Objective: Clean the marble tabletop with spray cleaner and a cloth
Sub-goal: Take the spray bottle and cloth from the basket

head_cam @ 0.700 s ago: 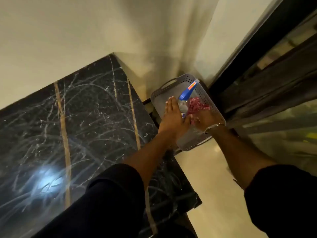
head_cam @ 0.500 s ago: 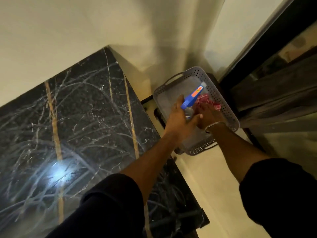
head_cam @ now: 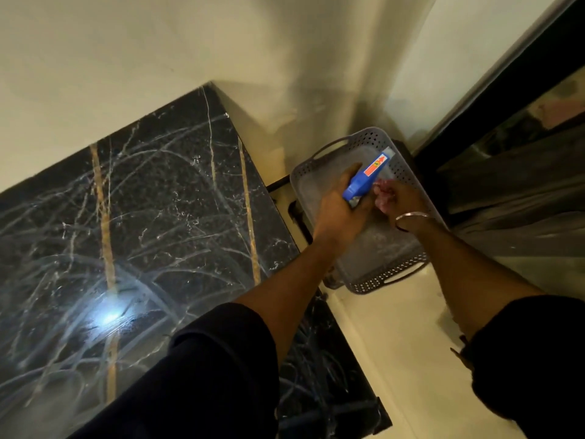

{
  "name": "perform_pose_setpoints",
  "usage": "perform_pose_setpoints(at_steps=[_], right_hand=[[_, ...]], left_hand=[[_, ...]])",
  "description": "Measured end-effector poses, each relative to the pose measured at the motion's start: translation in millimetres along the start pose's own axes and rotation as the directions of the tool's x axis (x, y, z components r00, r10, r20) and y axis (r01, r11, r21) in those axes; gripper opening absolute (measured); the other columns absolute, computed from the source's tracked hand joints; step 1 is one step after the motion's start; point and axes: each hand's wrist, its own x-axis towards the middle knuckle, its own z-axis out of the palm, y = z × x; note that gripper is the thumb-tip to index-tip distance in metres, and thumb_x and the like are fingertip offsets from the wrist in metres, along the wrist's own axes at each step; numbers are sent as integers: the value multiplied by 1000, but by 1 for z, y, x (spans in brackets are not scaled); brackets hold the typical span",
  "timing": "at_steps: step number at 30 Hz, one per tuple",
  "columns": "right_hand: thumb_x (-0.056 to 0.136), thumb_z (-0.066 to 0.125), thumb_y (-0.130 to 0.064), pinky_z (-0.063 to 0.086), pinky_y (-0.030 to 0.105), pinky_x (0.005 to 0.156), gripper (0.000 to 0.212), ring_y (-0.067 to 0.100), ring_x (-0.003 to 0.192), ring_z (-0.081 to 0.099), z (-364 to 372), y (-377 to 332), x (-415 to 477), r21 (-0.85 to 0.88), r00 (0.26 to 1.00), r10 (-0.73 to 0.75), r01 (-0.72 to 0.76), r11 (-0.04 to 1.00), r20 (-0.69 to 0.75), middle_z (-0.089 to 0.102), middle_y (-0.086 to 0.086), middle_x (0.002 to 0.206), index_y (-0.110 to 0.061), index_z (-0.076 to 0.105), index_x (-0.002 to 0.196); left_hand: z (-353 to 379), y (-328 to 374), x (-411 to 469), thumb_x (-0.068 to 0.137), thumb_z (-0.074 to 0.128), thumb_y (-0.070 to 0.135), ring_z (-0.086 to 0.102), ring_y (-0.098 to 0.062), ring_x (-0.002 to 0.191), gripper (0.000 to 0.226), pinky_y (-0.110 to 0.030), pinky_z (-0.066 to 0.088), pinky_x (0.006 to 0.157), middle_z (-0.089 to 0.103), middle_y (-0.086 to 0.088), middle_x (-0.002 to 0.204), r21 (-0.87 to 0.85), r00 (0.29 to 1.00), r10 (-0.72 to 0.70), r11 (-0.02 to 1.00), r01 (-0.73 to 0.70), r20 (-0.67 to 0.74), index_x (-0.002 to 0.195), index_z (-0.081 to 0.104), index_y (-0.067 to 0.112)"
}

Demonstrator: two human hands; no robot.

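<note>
A black marble tabletop (head_cam: 142, 223) with white veins and gold stripes fills the left of the view. Right of its edge, a grey perforated basket (head_cam: 384, 258) stands lower down. Over the basket my left hand (head_cam: 340, 210) grips a spray bottle with a blue head (head_cam: 364, 179) and an orange label. Beside it my right hand (head_cam: 400, 201) pinches a bunched red cloth (head_cam: 384, 191); a metal bangle sits on that wrist. The bottle's body is mostly hidden by my left hand.
A cream wall (head_cam: 190, 52) runs behind the tabletop and basket. Pale floor (head_cam: 405, 359) lies below the basket. A dark frame with glass (head_cam: 522, 147) stands at the right. A lamp glare (head_cam: 109, 318) reflects on the marble.
My left hand closed round the spray bottle and raised it in the basket. My right hand gathered the red cloth up off the basket floor.
</note>
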Motion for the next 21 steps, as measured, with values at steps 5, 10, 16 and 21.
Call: perform_pose_setpoints(at_steps=[5, 10, 16, 21], right_hand=[[90, 56, 1, 50, 38, 80, 34, 28, 90, 58, -40, -16, -8, 535, 945, 317, -227, 814, -81, 62, 13, 93, 7, 58, 123], [37, 87, -25, 46, 50, 102, 88, 36, 115, 60, -82, -72, -44, 952, 962, 265, -142, 271, 68, 63, 18, 126, -7, 62, 119], [97, 53, -22, 57, 45, 90, 43, 30, 111, 66, -64, -218, -129, 944, 998, 32, -57, 325, 49, 66, 16, 124, -6, 50, 137], [83, 67, -15, 55, 48, 91, 58, 33, 113, 64, 33, -295, -196, 897, 989, -46, -105, 429, 137, 63, 20, 127, -5, 50, 137]], left_hand=[[-17, 44, -13, 91, 66, 15, 59, -9, 107, 48, -21, 48, 95, 64, -8, 121, -93, 988, 154, 984, -155, -15, 135, 51, 7], [-67, 102, -38, 91, 66, 13, 51, 5, 63, 8, -10, 39, 64, 54, 17, 72, -149, 962, 254, 952, -267, -100, 96, 60, 13], [-179, 141, -102, 85, 69, 23, 52, -7, 59, 18, -29, 47, 60, 59, 4, 67, -173, 912, 356, 904, -391, -204, 95, 64, 8], [-303, 109, -180, 83, 73, 15, 46, -1, 54, 12, -16, 39, 58, 52, 13, 60, -128, 891, 374, 901, -415, -256, 81, 61, 12]])
